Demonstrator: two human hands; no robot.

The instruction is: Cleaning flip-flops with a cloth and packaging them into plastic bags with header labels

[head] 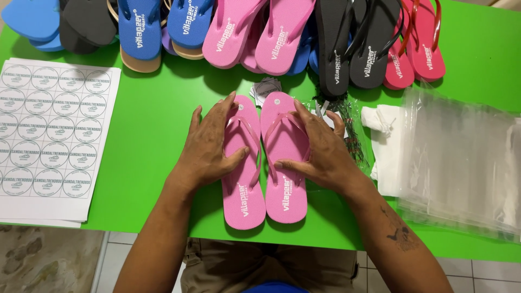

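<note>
Two pink flip-flops lie side by side, soles down, on the green table (152, 114). My left hand (209, 146) rests flat on the left flip-flop (244, 198), fingers spread over its strap, thumb pointing toward the gap between the pair. My right hand (320, 149) lies over the right flip-flop (286, 192), thumb on its footbed, fingers curled at its outer edge. Both hands touch the sandals rather than lifting them. The toe ends point away from me.
A row of blue, dark grey, pink, black and red flip-flops (282, 38) lines the far edge. A sheet of round stickers (49, 135) lies at left. A stack of clear plastic bags (461, 163), white cloth (385, 141) and a packet of black tag pins (350, 130) sit at right.
</note>
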